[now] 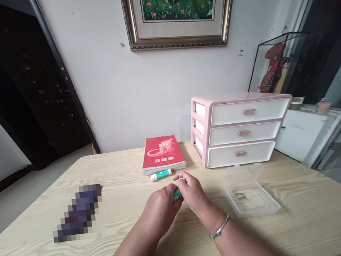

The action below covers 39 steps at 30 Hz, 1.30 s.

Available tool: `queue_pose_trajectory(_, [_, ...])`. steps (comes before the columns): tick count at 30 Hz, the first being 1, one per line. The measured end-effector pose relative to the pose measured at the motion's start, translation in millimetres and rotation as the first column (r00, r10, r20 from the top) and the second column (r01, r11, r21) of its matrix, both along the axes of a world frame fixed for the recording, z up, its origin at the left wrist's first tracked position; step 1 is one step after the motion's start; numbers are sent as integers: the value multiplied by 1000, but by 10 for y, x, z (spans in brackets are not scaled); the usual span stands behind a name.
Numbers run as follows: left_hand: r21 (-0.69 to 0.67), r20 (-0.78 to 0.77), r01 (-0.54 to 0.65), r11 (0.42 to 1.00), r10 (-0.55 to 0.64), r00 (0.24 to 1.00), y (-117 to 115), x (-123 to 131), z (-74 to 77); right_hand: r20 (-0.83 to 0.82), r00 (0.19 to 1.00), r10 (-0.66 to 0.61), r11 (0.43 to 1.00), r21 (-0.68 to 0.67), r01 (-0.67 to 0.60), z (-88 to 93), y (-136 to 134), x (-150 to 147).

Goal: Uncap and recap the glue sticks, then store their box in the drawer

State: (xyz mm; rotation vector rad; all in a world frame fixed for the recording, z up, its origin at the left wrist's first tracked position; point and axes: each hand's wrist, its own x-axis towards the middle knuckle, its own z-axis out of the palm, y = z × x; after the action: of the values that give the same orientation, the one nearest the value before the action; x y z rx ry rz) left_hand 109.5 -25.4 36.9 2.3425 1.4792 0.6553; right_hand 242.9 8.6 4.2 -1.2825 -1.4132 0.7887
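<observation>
My left hand (pixel 160 203) is wrapped round a small green object (pixel 177 194) with pale print, mostly hidden by the fingers. From the other side, my right hand (pixel 191 191) is closed on its upper right end, thumb and fingers bent over it. Both hands meet just above the wooden table (pixel 125 248). Right beyond them lies a white and green glue stick (pixel 161 175), on its side along the front of a red book (pixel 163 151). A clear plastic box (pixel 252 200) with its lid raised stands to the right, a small metallic-looking item (pixel 241 196) inside.
A pink and white three-drawer unit (pixel 241 133) stands at the back right, drawers closed. A dark, pixelated object (pixel 80 214) lies on the left of the table. Behind is a wall with a framed picture (pixel 179 40).
</observation>
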Motion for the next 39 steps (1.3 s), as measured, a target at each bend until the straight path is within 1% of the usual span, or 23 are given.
queue_pose_trajectory(3, [-174, 187, 32, 984, 1, 982, -5, -30, 30, -37, 999, 16, 999, 31, -15, 89, -29, 25])
queue_pose_trajectory(5, [-317, 314, 114, 942, -10, 949, -15, -91, 61, -87, 996, -1, 998, 61, 6, 171, -21, 133])
queue_pose_trajectory(6, [-393, 369, 166, 905, -11, 930, -20, -129, 79, -121, 992, -37, 996, 72, 46, 208, -4, 210])
queue_pose_trajectory(7, [-455, 416, 208, 866, 0, 910, -20, -168, 97, -159, 982, -101, 991, 68, 113, 236, 19, 293])
queue_pose_trajectory(8, [-490, 452, 231, 840, 19, 892, -12, -205, 111, -182, 968, -172, 979, 73, 188, 253, 46, 372])
queue_pose_trajectory(9, [-486, 475, 223, 845, 42, 879, 5, -236, 118, -182, 952, -246, 961, 81, 264, 258, 75, 438])
queue_pose_trajectory(10, [-441, 483, 180, 879, 63, 873, 34, -260, 114, -154, 940, -304, 943, 90, 320, 252, 102, 485])
queue_pose_trajectory(12, [-292, 452, 45, 955, 97, 887, 123, -293, 69, -25, 931, -365, 925, 107, 365, 219, 143, 516])
queue_pose_trajectory(13, [-222, 412, -18, 975, 110, 904, 178, -304, 29, 66, 923, -378, 923, 104, 371, 198, 156, 508])
queue_pose_trajectory(15, [-158, 312, -104, 982, 150, 938, 292, -327, -71, 259, 886, -384, 922, 62, 381, 161, 170, 479])
queue_pose_trajectory(17, [-143, 208, -161, 977, 188, 960, 391, -352, -169, 409, 841, -354, 921, -7, 390, 133, 177, 463])
queue_pose_trajectory(20, [-122, 100, -199, 972, 212, 972, 492, -367, -275, 521, 810, -269, 929, -82, 361, 100, 188, 476])
queue_pose_trajectory(24, [-71, 51, -160, 985, 163, 985, 568, -321, -365, 582, 789, -196, 941, -116, 319, 71, 198, 498])
queue_pose_trajectory(28, [-69, 29, -132, 989, 134, 991, 616, -261, -433, 595, 788, -157, 935, -167, 312, 49, 201, 485])
queue_pose_trajectory(34, [-40, 59, -111, 993, 114, 992, 642, -239, -453, 615, 783, -92, 947, -189, 259, -15, 215, 427])
queue_pose_trajectory(36, [-16, 104, -128, 992, 129, 986, 650, -252, -445, 616, 783, -86, 950, -187, 251, -20, 215, 416])
queue_pose_trajectory(39, [53, 182, -210, 976, 198, 963, 673, -300, -433, 622, 775, -111, 954, -152, 258, 4, 201, 412])
